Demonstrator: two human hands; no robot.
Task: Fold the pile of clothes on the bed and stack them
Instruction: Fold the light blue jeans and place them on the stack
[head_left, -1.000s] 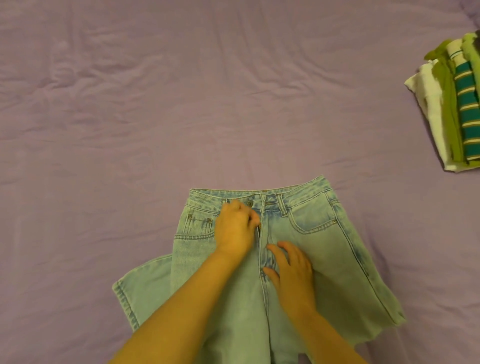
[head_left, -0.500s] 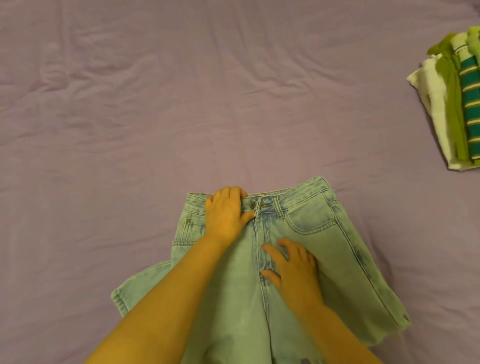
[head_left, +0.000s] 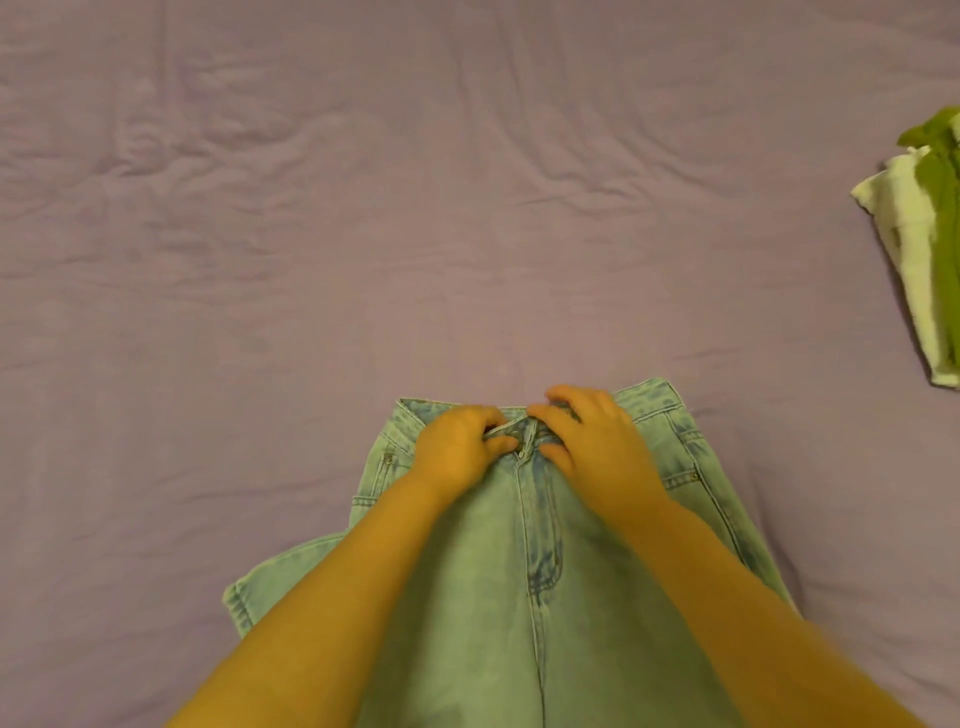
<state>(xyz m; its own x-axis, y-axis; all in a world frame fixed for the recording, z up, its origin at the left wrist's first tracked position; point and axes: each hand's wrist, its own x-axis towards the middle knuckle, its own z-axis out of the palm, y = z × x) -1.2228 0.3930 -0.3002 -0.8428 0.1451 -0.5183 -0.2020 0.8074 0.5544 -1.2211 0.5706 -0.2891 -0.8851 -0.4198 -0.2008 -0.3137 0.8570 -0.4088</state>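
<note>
Right now: both hands are working at the waistband of a pair of jeans, apparently closing the button.
Jeans (head_left: 519, 597): light blue denim, front side up on the bed (head_left: 363, 234), waistband pointing away from the person, legs running off the bottom edge; a denim flap sticks out to the left below the hip.
Left hand (head_left: 457, 452): fingers curled, pinching the waistband edge just left of the fly.
Right hand (head_left: 592, 447): fingers curled over the waistband just right of the fly, thumb tucked under; the two hands are almost touching at the button.
Folded stack (head_left: 919, 244): white and green garments lying at the right edge of the view, well apart from the jeans and partly cut off.
Stage, as I judge it: early for this garment; the fly is being closed and no fold has been made.
Risk one: the button could slip from the hole if the stiff denim is not pulled taut from both sides.
Risk two: the flap on the left looks bunched under the hip; folding over it would leave a lumpy, lopsided bundle.
Risk three: the wrinkled sheet may drag with the denim and skew the fold line.
Risk four: heavy jeans set on the soft stack could tip it.
Writing: no brand, label or readable text shows; the rivets and button are too small to read.
</note>
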